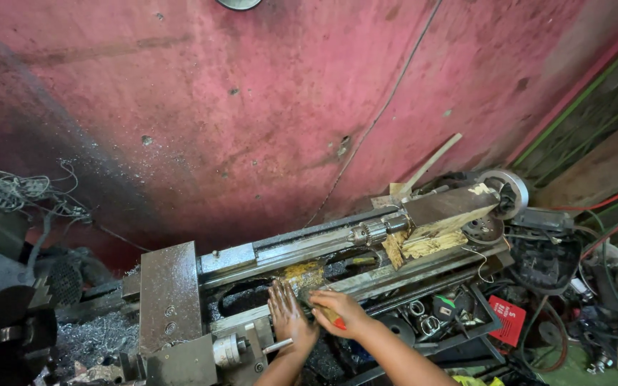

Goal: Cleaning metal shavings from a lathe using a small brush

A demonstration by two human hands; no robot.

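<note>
Steel lathe bed, oily, under both hands. Left hand flat, fingers spread, palm down on bed. Right hand at 3 o'clock of it, curled round orange-handled tool, tip on bed. Yellowish grime patch at 12 o'clock not yet gone. Swarf heap at 9 o'clock. Stained pink wall behind; cluttered parts tray at 3 o'clock.

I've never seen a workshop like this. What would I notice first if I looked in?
Probably the big red wall, stained and scuffed, filling the whole top of the picture. Below it, a long grey metal lathe runs across the middle, with a drill chuck pointing along its bed. At the bottom, the left hand lies flat on the bed, and the right hand beside it grips something with a bit of red showing.
</note>
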